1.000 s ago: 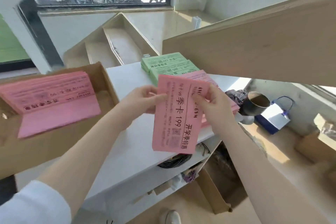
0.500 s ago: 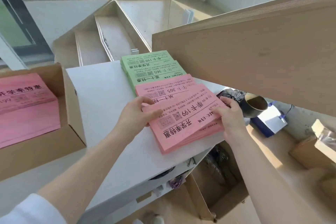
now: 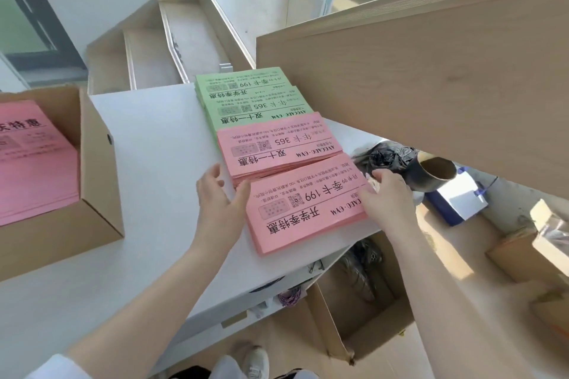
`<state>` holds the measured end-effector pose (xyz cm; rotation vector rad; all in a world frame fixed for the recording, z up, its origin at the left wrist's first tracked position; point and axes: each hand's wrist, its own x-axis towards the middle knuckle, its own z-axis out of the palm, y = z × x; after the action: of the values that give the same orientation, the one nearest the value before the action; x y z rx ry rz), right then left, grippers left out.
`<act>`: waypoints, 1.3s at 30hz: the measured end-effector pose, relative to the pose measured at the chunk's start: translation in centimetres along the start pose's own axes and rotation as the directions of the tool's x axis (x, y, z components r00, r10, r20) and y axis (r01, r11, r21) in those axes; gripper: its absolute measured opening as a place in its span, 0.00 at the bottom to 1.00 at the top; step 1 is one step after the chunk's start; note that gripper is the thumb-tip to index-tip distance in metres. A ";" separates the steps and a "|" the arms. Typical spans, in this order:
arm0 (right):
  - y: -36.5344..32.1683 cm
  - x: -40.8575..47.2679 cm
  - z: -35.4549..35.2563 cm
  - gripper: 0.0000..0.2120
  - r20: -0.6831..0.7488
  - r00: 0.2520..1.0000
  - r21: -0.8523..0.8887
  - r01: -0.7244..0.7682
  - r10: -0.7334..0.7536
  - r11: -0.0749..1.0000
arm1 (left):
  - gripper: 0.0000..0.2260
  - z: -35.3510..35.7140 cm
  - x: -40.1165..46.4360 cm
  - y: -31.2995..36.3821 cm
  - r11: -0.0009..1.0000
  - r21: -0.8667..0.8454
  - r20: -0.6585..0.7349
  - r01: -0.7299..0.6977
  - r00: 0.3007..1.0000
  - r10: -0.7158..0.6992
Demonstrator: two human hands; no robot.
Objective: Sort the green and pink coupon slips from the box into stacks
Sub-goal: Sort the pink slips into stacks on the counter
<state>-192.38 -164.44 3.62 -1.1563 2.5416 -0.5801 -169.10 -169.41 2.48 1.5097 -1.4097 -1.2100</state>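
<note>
Four stacks of slips lie in a row on the white table [image 3: 147, 163]. Two green stacks [image 3: 246, 101] are farthest. A pink stack [image 3: 277, 144] comes after them, and another pink stack [image 3: 308, 209] is nearest me. My left hand [image 3: 215, 197] is pressed against the left end of the nearest pink stack, fingers spread and thumb on its edge. My right hand [image 3: 388, 200] grips that stack's right end, thumb on top. The cardboard box [image 3: 95, 181] at the left holds more pink slips [image 3: 30, 160].
A large wooden panel [image 3: 431, 86] overhangs the table's right side, close above the stacks. Below it sit a dark cup [image 3: 434, 172], a black bag and a blue-and-white bag [image 3: 458, 203]. An open cardboard box [image 3: 363, 317] stands on the floor under the table edge.
A pink slip held upright in both hands was lowered flat onto the nearest pink stack. Both hands have now shifted to the stack's two ends. The view tilted downward.
</note>
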 end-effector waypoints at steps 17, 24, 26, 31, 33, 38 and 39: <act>-0.6 1.2 0.8 0.15 0.119 0.991 0.012 0.064 -0.065 0.998 | 0.27 2.1 -0.3 -2.2 0.950 -0.193 0.274 0.244 0.943 -0.187; -6.2 -1.5 1.8 0.10 -0.189 0.812 0.156 0.580 -0.552 0.800 | 0.23 -0.8 -2.4 -0.1 0.989 -0.060 0.201 0.135 0.972 -0.120; -9.4 -2.8 2.4 0.08 -0.143 0.752 0.281 0.654 -0.643 0.702 | 0.19 -2.7 -3.4 0.5 0.999 -0.017 0.173 0.048 0.984 -0.045; -17.5 -6.2 4.5 0.08 -0.009 0.618 0.554 0.658 -0.786 0.511 | 0.09 -9.9 -4.7 2.0 0.994 -0.047 0.062 -0.101 0.993 0.103; -20.5 -7.7 5.5 0.09 0.051 0.562 0.617 0.633 -0.826 0.469 | 0.07 -13.5 -4.5 2.2 0.989 -0.049 0.042 -0.140 0.989 0.142; -27.0 -11.1 8.5 0.09 0.152 0.456 0.661 0.613 -0.877 0.433 | 0.09 -23.1 -2.1 1.9 0.970 0.064 -0.173 -0.233 0.955 0.241; -28.2 -11.6 9.1 0.09 0.188 0.451 0.654 0.605 -0.872 0.454 | 0.08 -25.0 -1.3 1.8 0.962 0.116 -0.202 -0.249 0.942 0.268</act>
<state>-162.86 -174.56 10.01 -1.9153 1.1468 -0.9070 -145.75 -170.51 11.66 1.4144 -1.4758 -0.8071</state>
